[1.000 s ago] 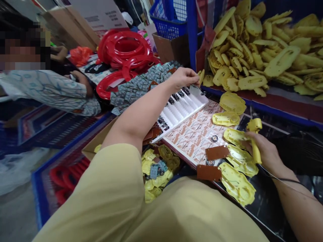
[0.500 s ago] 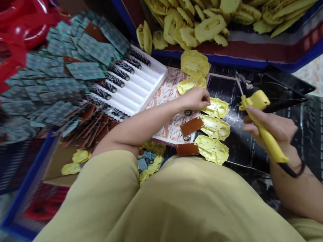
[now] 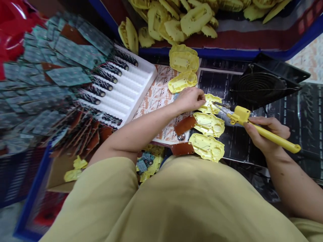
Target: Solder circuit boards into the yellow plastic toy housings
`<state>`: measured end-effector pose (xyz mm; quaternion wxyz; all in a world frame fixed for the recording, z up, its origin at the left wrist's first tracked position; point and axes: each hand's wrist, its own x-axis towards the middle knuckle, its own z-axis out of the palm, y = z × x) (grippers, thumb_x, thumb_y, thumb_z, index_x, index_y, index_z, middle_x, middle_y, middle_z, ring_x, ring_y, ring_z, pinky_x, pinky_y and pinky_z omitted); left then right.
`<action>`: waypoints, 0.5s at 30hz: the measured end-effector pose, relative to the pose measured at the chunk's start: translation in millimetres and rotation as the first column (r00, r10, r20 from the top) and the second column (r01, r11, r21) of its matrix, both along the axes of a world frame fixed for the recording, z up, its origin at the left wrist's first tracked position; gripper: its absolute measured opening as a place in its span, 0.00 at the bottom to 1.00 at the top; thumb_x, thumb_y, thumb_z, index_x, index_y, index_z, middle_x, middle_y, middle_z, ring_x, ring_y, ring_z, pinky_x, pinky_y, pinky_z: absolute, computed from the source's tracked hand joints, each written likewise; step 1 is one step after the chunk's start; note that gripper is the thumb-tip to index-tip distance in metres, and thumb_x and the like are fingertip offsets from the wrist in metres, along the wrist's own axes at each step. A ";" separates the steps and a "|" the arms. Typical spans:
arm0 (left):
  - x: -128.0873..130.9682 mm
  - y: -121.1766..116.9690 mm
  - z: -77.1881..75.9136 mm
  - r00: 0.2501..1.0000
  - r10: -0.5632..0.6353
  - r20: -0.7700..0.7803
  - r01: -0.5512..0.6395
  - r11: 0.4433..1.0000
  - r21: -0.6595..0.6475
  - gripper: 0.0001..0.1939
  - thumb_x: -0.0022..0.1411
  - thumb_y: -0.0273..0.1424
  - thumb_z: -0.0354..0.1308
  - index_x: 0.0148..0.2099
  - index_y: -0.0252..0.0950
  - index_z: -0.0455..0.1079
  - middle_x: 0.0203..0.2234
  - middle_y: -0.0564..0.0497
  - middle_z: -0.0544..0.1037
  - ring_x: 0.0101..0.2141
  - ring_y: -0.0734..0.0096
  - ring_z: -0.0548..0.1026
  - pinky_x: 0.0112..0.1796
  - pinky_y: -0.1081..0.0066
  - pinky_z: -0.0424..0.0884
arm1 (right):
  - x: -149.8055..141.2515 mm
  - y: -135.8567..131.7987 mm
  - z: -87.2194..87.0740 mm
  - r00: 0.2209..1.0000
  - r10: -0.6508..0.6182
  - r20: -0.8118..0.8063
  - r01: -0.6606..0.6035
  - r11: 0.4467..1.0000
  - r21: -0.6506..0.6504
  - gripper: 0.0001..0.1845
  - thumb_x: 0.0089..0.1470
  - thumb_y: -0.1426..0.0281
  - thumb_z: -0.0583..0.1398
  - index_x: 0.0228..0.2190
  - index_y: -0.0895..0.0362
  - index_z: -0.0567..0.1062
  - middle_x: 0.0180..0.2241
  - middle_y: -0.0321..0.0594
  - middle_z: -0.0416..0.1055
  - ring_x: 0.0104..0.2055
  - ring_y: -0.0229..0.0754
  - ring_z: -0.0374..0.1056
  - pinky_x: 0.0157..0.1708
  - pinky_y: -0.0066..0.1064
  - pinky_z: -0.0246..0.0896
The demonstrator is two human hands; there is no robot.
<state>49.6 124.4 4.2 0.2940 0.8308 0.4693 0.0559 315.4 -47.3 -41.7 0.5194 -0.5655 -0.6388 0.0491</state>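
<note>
My right hand is wrapped round the yellow handle of a soldering iron, its tip pointing left over a yellow plastic shell. At that shell's left side my left hand is closed in a pinch; what its fingertips hold is too small to make out. Two more yellow shells lie nearer my body, with thin wires inside and brown circuit boards at their left. Farther off, a yellow shell and another shell rest in line. A small round metal part sits beside the boards.
A black fan stands at the right. Behind is a blue-edged crate heaped with yellow shells. Left are a white foam tray with wired black parts and a pile of green circuit boards. A cardboard box is lower left.
My right hand has brought the soldering iron left, so its tip is now over the shell by my left hand. My left hand stays pinched there. The view has shifted slightly.
</note>
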 end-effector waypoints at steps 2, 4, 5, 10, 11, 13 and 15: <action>-0.2 0.3 -0.4 1.000 -0.004 0.008 0.004 1.000 0.006 0.09 0.63 0.26 0.64 0.42 0.37 0.86 0.38 0.48 0.88 0.44 0.59 0.85 0.54 0.61 0.78 | -0.4 1.5 0.3 1.000 -0.004 -0.031 0.002 0.999 -0.051 0.17 0.60 0.48 0.75 0.39 0.46 0.85 0.35 0.35 0.86 0.31 0.47 0.84 0.30 0.35 0.83; -0.2 0.9 -1.5 1.000 -0.014 0.019 0.013 1.000 0.018 0.09 0.63 0.26 0.63 0.41 0.37 0.86 0.37 0.48 0.88 0.44 0.59 0.85 0.54 0.61 0.78 | -0.3 2.4 1.1 0.999 -0.001 -0.034 -0.002 0.995 -0.096 0.20 0.61 0.49 0.75 0.49 0.44 0.86 0.36 0.34 0.87 0.30 0.46 0.83 0.28 0.34 0.82; -0.1 1.2 -1.9 1.000 -0.020 0.016 0.019 1.000 0.024 0.10 0.63 0.26 0.63 0.41 0.38 0.86 0.37 0.48 0.88 0.44 0.59 0.85 0.54 0.61 0.78 | -0.3 2.6 1.6 1.000 0.003 -0.029 -0.006 0.994 -0.109 0.23 0.61 0.49 0.75 0.53 0.43 0.85 0.37 0.34 0.87 0.31 0.46 0.84 0.28 0.33 0.82; 2.5 0.7 1.7 0.999 -0.030 -0.043 0.031 0.999 0.028 0.11 0.63 0.25 0.63 0.44 0.37 0.87 0.39 0.46 0.88 0.45 0.57 0.85 0.56 0.60 0.77 | -1.9 3.8 3.7 0.999 0.040 -0.009 -0.041 0.999 -0.017 0.14 0.61 0.54 0.76 0.44 0.46 0.86 0.39 0.34 0.87 0.33 0.46 0.85 0.32 0.32 0.84; 3.0 0.4 3.0 0.998 -0.029 -0.054 0.030 0.999 0.022 0.12 0.63 0.25 0.63 0.44 0.36 0.87 0.39 0.46 0.88 0.46 0.57 0.85 0.56 0.60 0.77 | -2.0 4.8 4.5 0.998 0.064 -0.002 -0.064 0.998 0.004 0.12 0.61 0.55 0.76 0.41 0.46 0.86 0.37 0.34 0.87 0.33 0.45 0.85 0.32 0.31 0.84; 3.8 -0.1 4.9 0.997 -0.029 -0.070 0.030 0.999 0.013 0.12 0.64 0.25 0.62 0.45 0.35 0.87 0.40 0.44 0.88 0.46 0.56 0.85 0.56 0.59 0.77 | -1.1 8.0 7.0 0.993 0.118 0.019 -0.119 0.993 0.018 0.11 0.61 0.57 0.77 0.39 0.47 0.85 0.36 0.33 0.87 0.33 0.45 0.85 0.33 0.31 0.84; 4.2 -0.3 5.7 0.997 -0.031 -0.072 0.032 0.999 0.012 0.13 0.64 0.24 0.62 0.45 0.35 0.87 0.40 0.44 0.88 0.47 0.55 0.85 0.55 0.59 0.77 | 1.3 13.0 11.0 0.984 0.174 0.047 -0.174 0.985 0.006 0.10 0.61 0.59 0.77 0.39 0.48 0.85 0.38 0.35 0.87 0.33 0.44 0.85 0.33 0.30 0.84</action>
